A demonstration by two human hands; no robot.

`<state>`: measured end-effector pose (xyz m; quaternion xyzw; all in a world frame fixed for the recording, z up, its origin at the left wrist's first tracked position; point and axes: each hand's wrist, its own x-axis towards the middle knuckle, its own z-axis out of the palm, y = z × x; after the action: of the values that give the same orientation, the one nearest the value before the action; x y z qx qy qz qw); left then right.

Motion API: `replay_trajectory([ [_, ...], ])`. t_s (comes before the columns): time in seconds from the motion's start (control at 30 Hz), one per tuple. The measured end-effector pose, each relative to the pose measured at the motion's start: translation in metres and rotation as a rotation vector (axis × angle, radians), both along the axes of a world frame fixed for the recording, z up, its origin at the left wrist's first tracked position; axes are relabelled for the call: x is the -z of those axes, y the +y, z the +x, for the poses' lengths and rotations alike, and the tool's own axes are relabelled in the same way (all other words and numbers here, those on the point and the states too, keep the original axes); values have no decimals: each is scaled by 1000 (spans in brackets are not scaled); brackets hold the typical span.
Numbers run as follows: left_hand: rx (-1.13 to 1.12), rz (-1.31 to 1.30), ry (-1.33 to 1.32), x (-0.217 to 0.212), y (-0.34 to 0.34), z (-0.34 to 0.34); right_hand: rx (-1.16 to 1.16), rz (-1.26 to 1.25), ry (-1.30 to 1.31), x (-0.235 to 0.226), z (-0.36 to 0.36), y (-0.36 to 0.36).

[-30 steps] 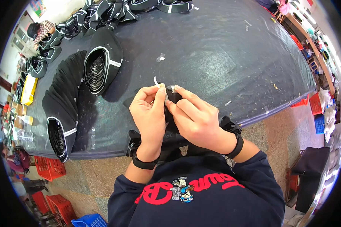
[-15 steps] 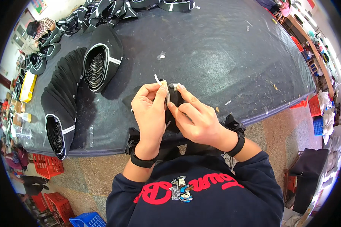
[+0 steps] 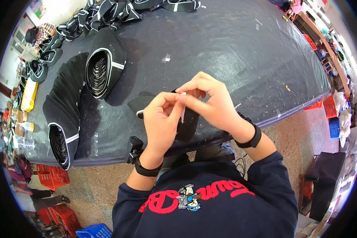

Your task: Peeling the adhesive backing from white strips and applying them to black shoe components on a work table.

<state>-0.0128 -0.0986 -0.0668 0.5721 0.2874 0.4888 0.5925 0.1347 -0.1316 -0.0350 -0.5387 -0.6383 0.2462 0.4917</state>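
Observation:
My left hand [image 3: 160, 121] is closed, with thumb and index finger pinching a narrow white strip [image 3: 183, 114]. From the right, my right hand [image 3: 212, 99] meets it, its own fingertips pinched together at the strip's top end. Fingers hide most of that end, so how the strip is attached cannot be seen. Beneath the hands, near the table's front edge, lies a black fabric piece [image 3: 141, 104] with white edging, partly covered by my left hand. More black material [image 3: 188, 129] shows dark below the strip.
Two stacks of nested black pieces with white trim, one nearer [image 3: 61, 103] and one farther [image 3: 106, 63], stand left on the dark-covered table [image 3: 226, 47]. A heap of similar pieces [image 3: 107, 14] lies at the back. Red crates [image 3: 51, 176] sit on the floor; a person [image 3: 39, 33] is at far left.
My right hand has lifted off the black piece and come over to my left fingertips, now pinching there. My left hand has shifted slightly right. More of the black piece shows on the left.

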Motion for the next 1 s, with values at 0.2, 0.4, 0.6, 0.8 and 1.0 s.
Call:
replay_trajectory([
  [0.2, 53, 116, -96, -4, -11, -29, -196, -250, 634, -10, 12, -6],
  [0.4, 284, 491, -247, 4, -7, -37, -373, -198, 702, -11, -1, -19],
  [0.6, 307, 476, -300, 5, -14, -39, -312, -72, 631, -10, 2, -26],
  [0.8, 286, 470, -261, 6, -14, -39, -349, -13, 302, -16, -5, -39],
  [1.0, 316, 477, -256, 2, -16, -38, -200, 4, 342, -8, -13, -39],
])
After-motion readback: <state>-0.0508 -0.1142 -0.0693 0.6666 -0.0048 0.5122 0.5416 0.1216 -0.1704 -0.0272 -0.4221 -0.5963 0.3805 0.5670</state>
